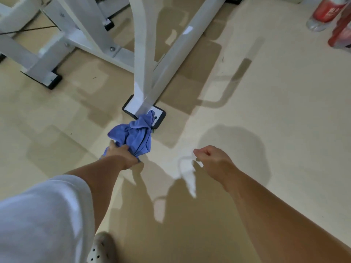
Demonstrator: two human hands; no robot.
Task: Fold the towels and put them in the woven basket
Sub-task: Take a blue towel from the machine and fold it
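Head view looks down on a pale, smooth floor [266, 111] with soft shadows and glossy patches; one towel [134, 135] is in sight, blue-violet, soft cloth, bunched into a crumpled wad with deep creases and a loose corner pointing up; it lies low by the floor, just in front of a frame foot, whether it rests on the floor or hangs clear I cannot tell; two hands show, both bare with bare forearms; the left hand [121, 154] grasps the towel at its lower end, fingers curled into the cloth; the right hand [212, 158] is well apart from the towel, to the right, clenched loosely with fingers folded in and thumb against the forefinger, nothing seen in it; a white metal frame [144, 73] stands behind, built of flat, straight, painted bars bolted together, several slanting legs visible; the nearest leg ends in one flat white foot plate [159, 114] with a rounded black rim, touching the towel's upper tip; two bottles [326, 10] with red wrapping sit at the top right corner, partly cut off; one white perforated shoe [102, 247] shows at the bottom edge, beside a white garment [41, 215], blurred.
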